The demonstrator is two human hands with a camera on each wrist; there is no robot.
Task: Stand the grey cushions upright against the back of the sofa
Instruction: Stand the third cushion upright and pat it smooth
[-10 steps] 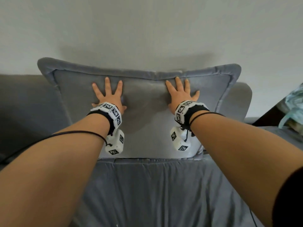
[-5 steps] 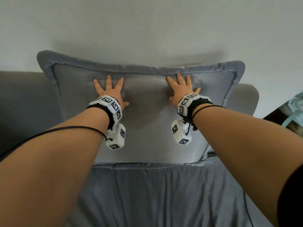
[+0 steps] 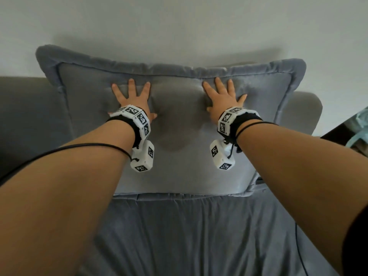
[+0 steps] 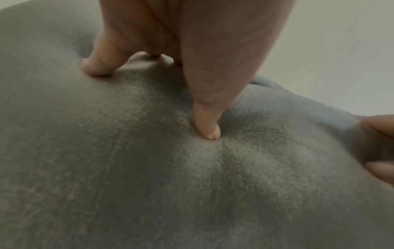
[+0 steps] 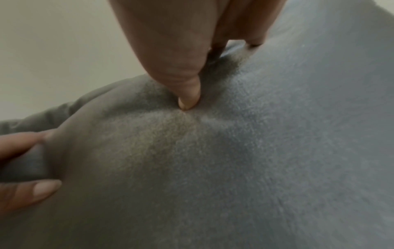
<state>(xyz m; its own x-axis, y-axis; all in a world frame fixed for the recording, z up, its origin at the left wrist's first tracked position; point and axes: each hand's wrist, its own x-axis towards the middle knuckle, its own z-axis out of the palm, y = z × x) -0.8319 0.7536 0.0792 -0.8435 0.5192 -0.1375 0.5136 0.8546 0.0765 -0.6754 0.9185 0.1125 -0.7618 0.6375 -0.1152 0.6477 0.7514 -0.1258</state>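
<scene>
A large grey cushion (image 3: 179,120) with a flanged border stands upright on the sofa seat (image 3: 189,232), its top edge against the pale wall above the sofa back (image 3: 29,108). My left hand (image 3: 131,98) lies flat on its upper left face, fingers spread and straight. My right hand (image 3: 223,96) presses the upper right face the same way. The fabric dents under both palms. In the left wrist view the grey cushion (image 4: 170,176) fills the frame and fingertips (image 4: 208,129) sink into it. The right wrist view shows the same cushion (image 5: 234,160) with fingertips (image 5: 188,99) pressed in.
The sofa's right armrest (image 3: 304,112) rises behind the cushion's right edge. A dark piece of furniture with pale green cloth (image 3: 356,132) stands at far right. A thin black cable (image 3: 298,242) runs down over the seat on the right.
Both hands stay flat on the cushion. The cushion's top edge has risen slightly against the wall.
</scene>
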